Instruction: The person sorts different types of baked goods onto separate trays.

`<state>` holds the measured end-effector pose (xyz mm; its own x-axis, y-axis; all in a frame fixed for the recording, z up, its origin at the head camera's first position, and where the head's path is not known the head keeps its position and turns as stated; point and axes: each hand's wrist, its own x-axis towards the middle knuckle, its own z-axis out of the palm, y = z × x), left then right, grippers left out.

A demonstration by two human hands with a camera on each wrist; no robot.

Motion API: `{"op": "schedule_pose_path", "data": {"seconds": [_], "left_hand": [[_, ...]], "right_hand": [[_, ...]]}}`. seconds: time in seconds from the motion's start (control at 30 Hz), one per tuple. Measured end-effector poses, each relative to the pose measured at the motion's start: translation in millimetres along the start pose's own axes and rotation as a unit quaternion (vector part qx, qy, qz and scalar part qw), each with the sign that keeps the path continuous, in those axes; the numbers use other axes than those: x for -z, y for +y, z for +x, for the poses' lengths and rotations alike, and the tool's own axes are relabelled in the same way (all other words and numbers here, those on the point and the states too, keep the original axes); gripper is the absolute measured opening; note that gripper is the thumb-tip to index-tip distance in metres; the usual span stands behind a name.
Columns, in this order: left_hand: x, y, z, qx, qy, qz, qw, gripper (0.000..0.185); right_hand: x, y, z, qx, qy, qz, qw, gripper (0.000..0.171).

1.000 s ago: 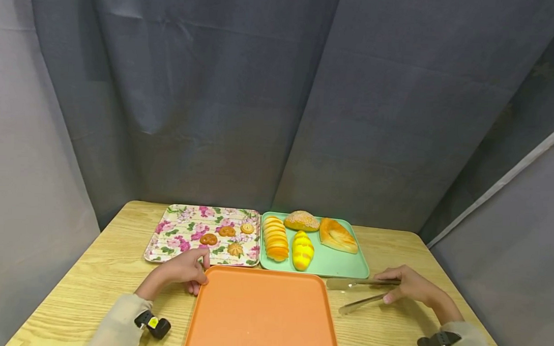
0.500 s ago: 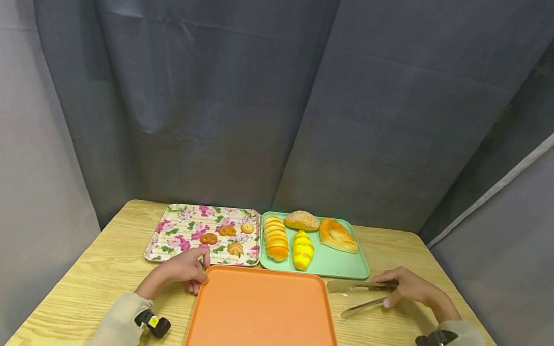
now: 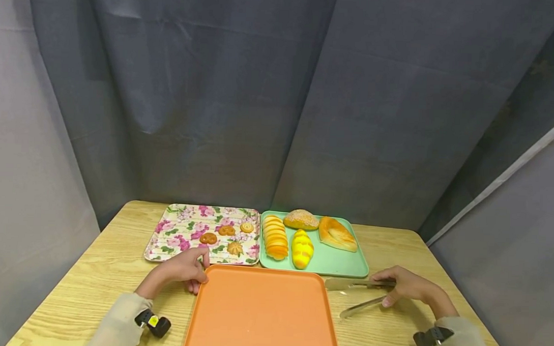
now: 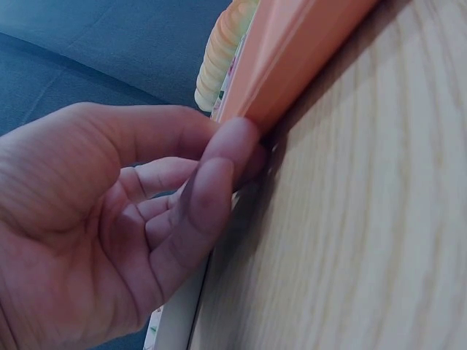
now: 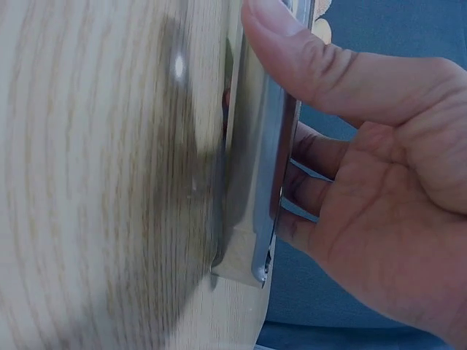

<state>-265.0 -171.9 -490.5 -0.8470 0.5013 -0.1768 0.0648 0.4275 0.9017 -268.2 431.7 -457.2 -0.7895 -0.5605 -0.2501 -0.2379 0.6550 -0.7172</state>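
Note:
My left hand (image 3: 186, 269) pinches the far left corner of an orange tray (image 3: 263, 315); in the left wrist view, thumb and fingers (image 4: 211, 193) meet at the tray's rim. At the right, my right hand (image 3: 408, 287) holds metal tongs (image 3: 361, 307), their two arms spread and the tips pointing left towards the tray's right edge. Nothing sits between the tong tips. In the right wrist view the tongs (image 5: 252, 175) lie between the thumb and the other fingers, low over the wooden table.
Behind the orange tray, a floral tray (image 3: 183, 226) bears several small cookies (image 3: 235, 248). Beside it, a mint green tray (image 3: 335, 266) carries a sliced-looking long loaf (image 3: 275, 237), a yellow roll (image 3: 302, 249), a seeded bun (image 3: 301, 219) and a ring-shaped pastry (image 3: 336, 234). Grey curtains surround the table (image 3: 90, 278).
The right hand and its wrist have shifted very slightly left, still holding the tongs. The left hand, trays and breads stay as they were.

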Motion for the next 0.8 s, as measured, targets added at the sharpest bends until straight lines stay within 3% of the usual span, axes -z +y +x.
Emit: {"op": "schedule_pose_path", "data": {"seconds": [0.47,0.8], "left_hand": [[0.5,-0.8,-0.9,0.003,0.0,-0.006,1.0,0.027],[-0.1,-0.5,-0.5,0.004,0.003,0.005,1.0,0.027]], "right_hand": [[-2.1,-1.0,1.2,-0.017,-0.001,0.008,1.0,0.063],[0.2,-1.5,2.0,-0.007,-0.022,0.011,1.0,0.069]]}}
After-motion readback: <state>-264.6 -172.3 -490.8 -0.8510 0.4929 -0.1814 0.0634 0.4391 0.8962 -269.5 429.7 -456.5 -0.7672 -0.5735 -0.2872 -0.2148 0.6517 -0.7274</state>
